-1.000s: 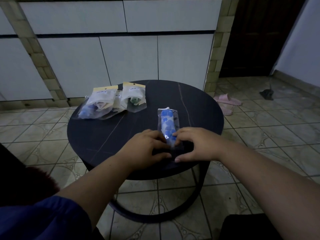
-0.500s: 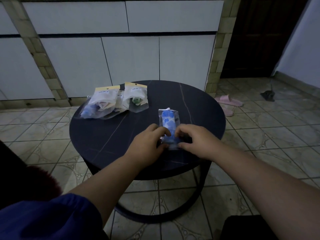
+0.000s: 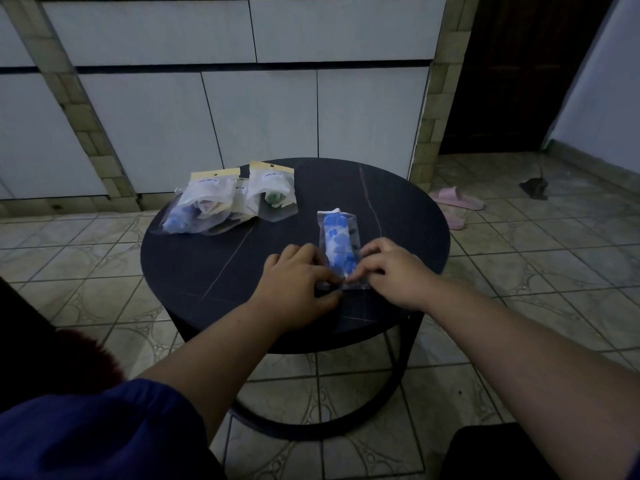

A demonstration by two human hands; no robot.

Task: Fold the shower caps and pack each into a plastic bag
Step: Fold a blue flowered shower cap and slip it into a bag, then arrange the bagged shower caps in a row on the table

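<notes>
A clear plastic bag [image 3: 355, 233] lies lengthwise on the round dark table [image 3: 214, 271], with a folded blue-and-white shower cap [image 3: 338, 242] inside it. My left hand [image 3: 298, 282] pinches the bag's near end from the left. My right hand [image 3: 391, 271] pinches the same end from the right, fingertips almost meeting the left's. At the table's far left lie packed bags: a heap [image 3: 204, 206] with yellow header cards and one bag with a green cap [image 3: 273, 194].
White cabinet doors [image 3: 259, 116] stand behind the table. Pink slippers [image 3: 457, 200] and a dark rag [image 3: 535, 187] lie on the tiled floor to the right. A dark doorway [image 3: 512, 71] is at the back right.
Both hands and the bag's near end have shifted slightly away from the table's front edge. The fingers have closed in on the bag's near end.
</notes>
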